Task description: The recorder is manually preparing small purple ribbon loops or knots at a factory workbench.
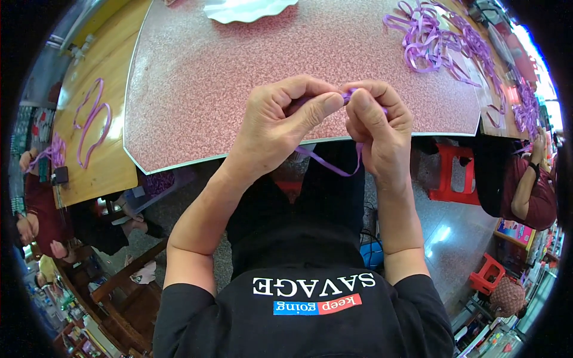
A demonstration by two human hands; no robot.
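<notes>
Both my hands are raised close together over the near part of the pink patterned table. My left hand (pixel 292 110) pinches a purple ribbon (pixel 328 167) between thumb and forefinger. Right beside it, my right hand (pixel 377 116) pinches the same ribbon, its other fingers curled in. A small bunched bit of the ribbon shows between the fingertips; its exact form is mostly hidden by them. From the hands the ribbon hangs in a loose loop below the table's front edge, over my lap.
A tangled heap of purple ribbons (pixel 427 42) lies at the table's far right. A white scalloped dish (pixel 248 9) stands at the far edge. More ribbon (pixel 95 128) lies on the wooden table at left. People sit on both sides; a red stool (pixel 455 176) stands at right.
</notes>
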